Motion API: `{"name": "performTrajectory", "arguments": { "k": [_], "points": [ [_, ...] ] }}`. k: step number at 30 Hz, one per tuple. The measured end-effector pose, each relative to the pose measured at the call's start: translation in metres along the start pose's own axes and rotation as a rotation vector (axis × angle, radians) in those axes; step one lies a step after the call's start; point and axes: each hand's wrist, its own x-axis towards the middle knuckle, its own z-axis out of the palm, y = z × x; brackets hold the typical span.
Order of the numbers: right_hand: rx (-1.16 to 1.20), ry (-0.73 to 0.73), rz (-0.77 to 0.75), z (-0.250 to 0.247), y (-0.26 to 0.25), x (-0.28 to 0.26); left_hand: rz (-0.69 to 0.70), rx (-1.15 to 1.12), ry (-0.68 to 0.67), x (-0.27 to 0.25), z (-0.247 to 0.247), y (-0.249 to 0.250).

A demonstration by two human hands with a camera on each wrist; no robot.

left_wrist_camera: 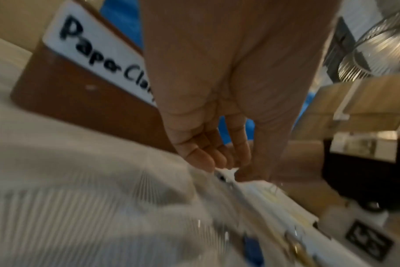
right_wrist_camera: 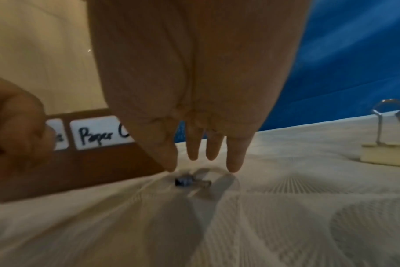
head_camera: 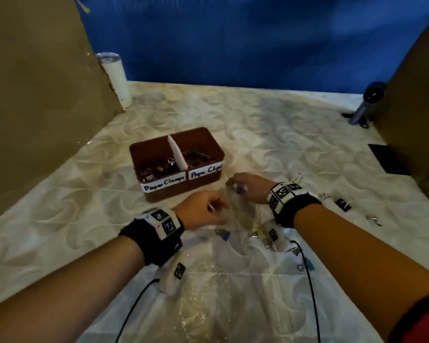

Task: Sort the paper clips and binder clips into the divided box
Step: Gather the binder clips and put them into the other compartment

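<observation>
Your right hand [right_wrist_camera: 194,101] hangs fingers-down at centre frame in the right wrist view, fingers [right_wrist_camera: 234,159] straight and spread, tips just above a small blue-and-silver clip [right_wrist_camera: 189,179] lying on the cloth [right_wrist_camera: 286,216]; nothing gripped. Your left hand [left_wrist_camera: 217,112] sits mid-frame in the left wrist view, fingers curled toward the thumb at the edge of a clear plastic bag [head_camera: 235,209]; blur means I cannot tell whether it pinches the bag. In the head view both hands meet just below centre, touching that bag. The divided box [head_camera: 208,137] stands just above them, brown, white labels on its front wall, binder clips [head_camera: 159,168] in the left compartment, paper clips [head_camera: 196,154] in the right. More loose clips [head_camera: 258,235] lie between your forearms, and a black binder clip [head_camera: 343,204] lies at right. A cream binder clip [right_wrist_camera: 386,153] stands at right edge of the right wrist view. White tumbler [head_camera: 117,78] upper left.
</observation>
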Motion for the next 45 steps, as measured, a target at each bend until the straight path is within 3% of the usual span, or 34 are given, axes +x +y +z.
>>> {"name": "performTrajectory", "arguments": {
  "k": [2, 9, 14, 17, 20, 24, 28, 31, 35, 39, 45],
  "points": [
    [-0.069, -0.067, -0.053, 0.006, -0.006, -0.006, -0.016, 0.100, -0.044, 0.002, 0.018, -0.002],
    [-0.167, 0.126, -0.097, 0.015, 0.024, -0.048, -0.012, 0.339, -0.105, 0.000, 0.028, 0.003],
    [-0.027, 0.278, 0.035, 0.001, 0.038, -0.081, 0.037, 0.352, -0.104, -0.004, 0.036, 0.004],
    [0.129, 0.202, 0.065, -0.009, 0.047, -0.103, 0.030, 0.379, -0.084, -0.003, 0.040, 0.003],
    [0.210, 0.016, 0.095, -0.012, 0.054, -0.130, 0.024, 0.417, -0.110, -0.003, 0.040, 0.006],
    [0.076, -0.160, 0.094, 0.005, 0.059, -0.159, 0.043, 0.333, -0.131, -0.002, 0.044, 0.014],
    [0.066, -0.143, 0.040, 0.026, 0.063, -0.170, 0.047, 0.238, -0.098, 0.010, 0.058, 0.033],
    [0.083, -0.070, 0.047, 0.033, 0.064, -0.171, 0.066, 0.319, -0.116, 0.025, 0.074, 0.044],
    [0.323, -0.003, 0.100, 0.037, 0.065, -0.175, 0.034, 0.390, -0.148, 0.039, 0.083, 0.049],
    [0.117, 0.018, 0.059, 0.039, 0.068, -0.172, 0.082, 0.385, -0.137, 0.038, 0.086, 0.052],
    [0.112, -0.017, 0.018, 0.038, 0.064, -0.175, 0.146, 0.450, -0.089, 0.026, 0.087, 0.048]
  ]
}}
